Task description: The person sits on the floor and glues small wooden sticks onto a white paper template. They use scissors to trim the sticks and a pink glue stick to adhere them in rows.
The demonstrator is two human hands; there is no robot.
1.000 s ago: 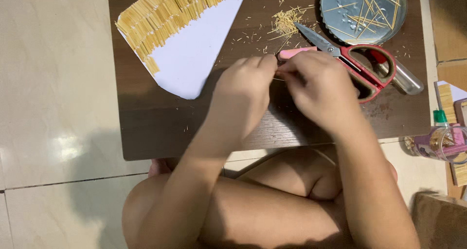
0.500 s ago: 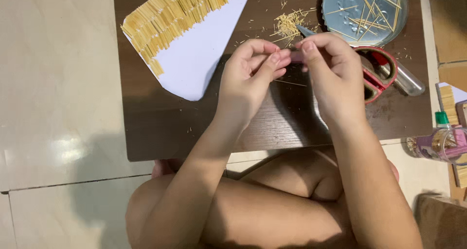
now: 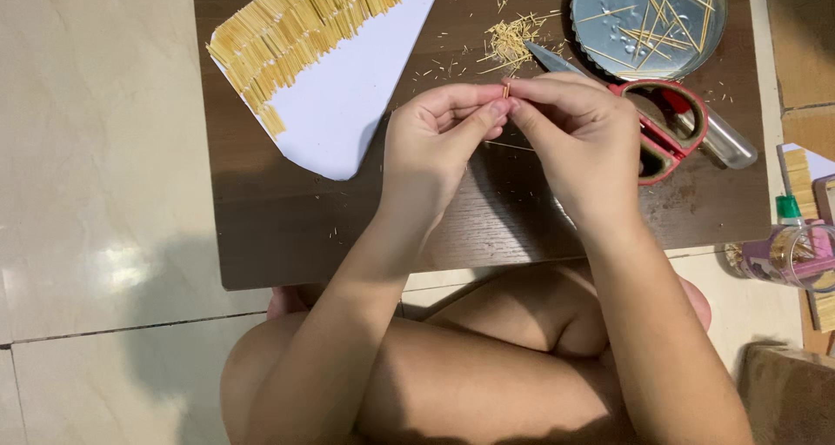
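Fingertips of both my hands meet over the middle of the low dark wooden table (image 3: 287, 227), pinching one short toothpick piece (image 3: 505, 89) between them — my left hand (image 3: 439, 145) curls narrow on it from the left, thumb against forefinger, and my right hand (image 3: 578, 140) closes on it from the right the same way. The little stick stands nearly upright, its tip showing just above my fingers. Beside my right hand lie red-handled scissors (image 3: 665, 127), partly under my knuckles, with a clear tube (image 3: 726, 140) just past them. Farther up sits a round metal lid (image 3: 648, 14) holding loose toothpicks, and near it a heap of trimmings (image 3: 509, 40). Up to the left — well apart from my hands — lies a white paper shape (image 3: 348, 106) with rows of sticks (image 3: 304, 19) covering its upper part.
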